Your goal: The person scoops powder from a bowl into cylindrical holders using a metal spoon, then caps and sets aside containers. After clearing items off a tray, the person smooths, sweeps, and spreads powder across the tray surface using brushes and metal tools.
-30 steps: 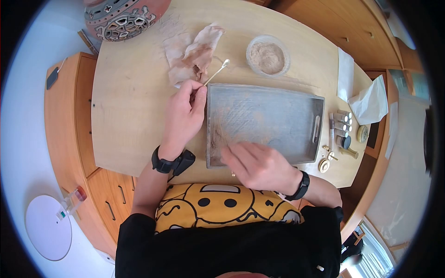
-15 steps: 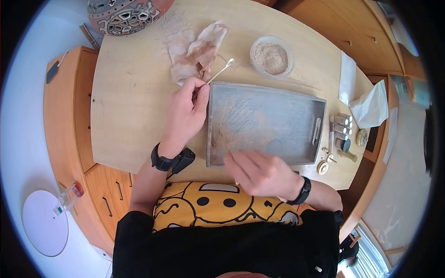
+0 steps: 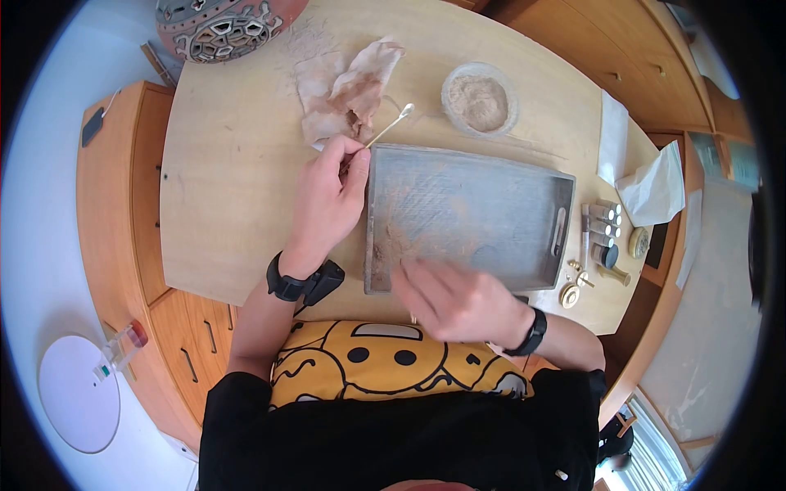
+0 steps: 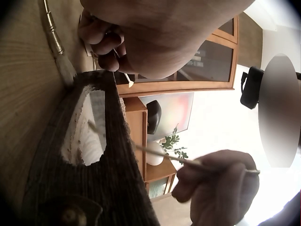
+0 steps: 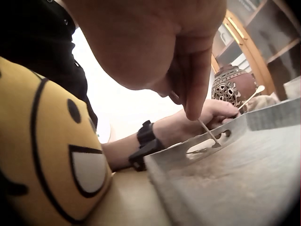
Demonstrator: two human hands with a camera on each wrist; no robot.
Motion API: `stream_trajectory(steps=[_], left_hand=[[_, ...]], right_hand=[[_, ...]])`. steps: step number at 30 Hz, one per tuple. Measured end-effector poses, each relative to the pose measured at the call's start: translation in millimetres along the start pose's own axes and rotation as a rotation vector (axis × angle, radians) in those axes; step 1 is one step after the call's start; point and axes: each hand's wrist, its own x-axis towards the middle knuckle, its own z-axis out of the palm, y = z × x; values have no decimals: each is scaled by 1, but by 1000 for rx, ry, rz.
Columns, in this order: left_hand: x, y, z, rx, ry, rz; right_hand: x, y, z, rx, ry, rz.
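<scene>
My left hand [image 3: 327, 200] pinches a thin stick with a white swab-like tip [image 3: 405, 111] beside the grey tray's [image 3: 471, 155] upper left corner. Over the tray's lower left corner, my right hand [image 3: 463, 303] is slightly blurred. The right wrist view shows that hand [image 5: 160, 47] pinching another thin stick [image 5: 209, 133], its small dark tip near the inner wall by the handle opening. Brownish dust [image 3: 397, 241] lies on the tray's left part. In the left wrist view, the right hand [image 4: 221, 188] grips its stick beyond the tray's rim [image 4: 117, 136].
Behind the tray stand a bowl of pale powder [image 3: 479, 104] and a stained crumpled cloth [image 3: 344, 90]. A patterned pot [image 3: 225, 33] is at the back left. Small bottles [image 3: 604, 225], brass-coloured pieces [image 3: 571, 295] and a white bag [image 3: 655, 184] lie right. A brush [image 4: 63, 68] lies beside the tray.
The right hand has shifted slightly up and left over the tray's lower left corner. My left hand keeps its pinch on the white-tipped stick. The whole head view shifted slightly after the earliest frame.
</scene>
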Motion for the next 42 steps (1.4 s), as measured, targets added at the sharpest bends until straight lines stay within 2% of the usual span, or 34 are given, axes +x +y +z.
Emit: stream_trajectory(steps=[3, 8, 10, 14, 19, 24, 26, 30, 35, 42], left_hand=[[1, 0, 0, -4, 7, 43], [0, 2, -1, 4, -8, -14], [0, 1, -1, 6, -11, -12], [0, 1, -1, -5, -11, 5], [2, 1, 0, 12, -13, 22], [-1, 3, -1, 18, -10, -24], [1, 1, 0, -1, -15, -12], [1, 1, 0, 2, -17, 0], [2, 1, -1, 43, -20, -12], [0, -3, 0, 5, 6, 6]], right_hand=[[10, 18, 12, -55, 39, 69], [6, 6, 8, -18, -25, 39], [1, -2, 5, 56, -49, -45], [-4, -10, -1, 109, -82, -75], [7, 21, 7, -10, -20, 109], [-3, 8, 3, 21, -60, 100], [-10, -3, 1, 94, -71, 44], [-12, -10, -2, 110, -37, 10], [-1, 19, 8, 71, 3, 183], [-14, -12, 1, 123, -72, 20]])
